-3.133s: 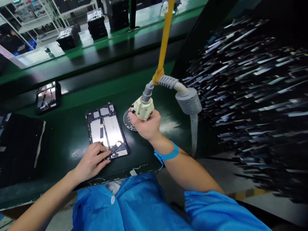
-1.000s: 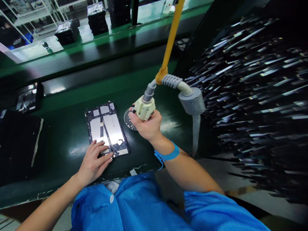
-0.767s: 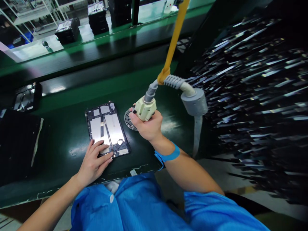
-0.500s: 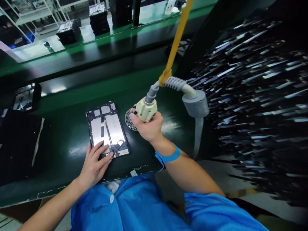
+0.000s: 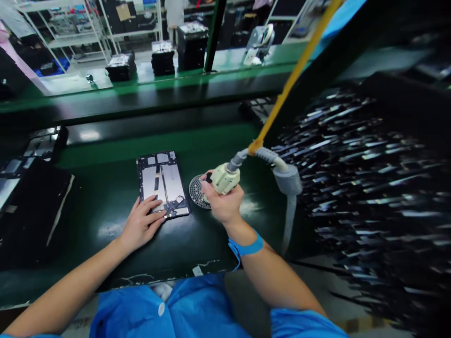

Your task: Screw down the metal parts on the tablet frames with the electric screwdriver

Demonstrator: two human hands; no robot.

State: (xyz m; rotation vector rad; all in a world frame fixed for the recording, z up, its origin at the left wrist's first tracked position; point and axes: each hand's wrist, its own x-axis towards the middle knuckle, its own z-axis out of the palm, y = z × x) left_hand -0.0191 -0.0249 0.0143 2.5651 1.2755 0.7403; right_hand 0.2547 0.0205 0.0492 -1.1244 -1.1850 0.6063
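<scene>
No text, label, brand or number can be read anywhere. The frame (image 5: 162, 183) under the left hand (image 5: 141, 224) and the tool (image 5: 225, 178) in the right hand (image 5: 222, 204) bear no legible marking.

It was an electronics factory floor: a long green table (image 5: 105, 141) ran like an assembly line, black tray stacks (image 5: 192, 44) stood beyond, metal shelving (image 5: 70, 28) behind, a tool (image 5: 225, 178) hung overhead.

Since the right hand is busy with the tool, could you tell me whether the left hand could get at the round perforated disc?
Probably yes: the left hand rests on the frame, and the disc lies just beyond it.
</scene>
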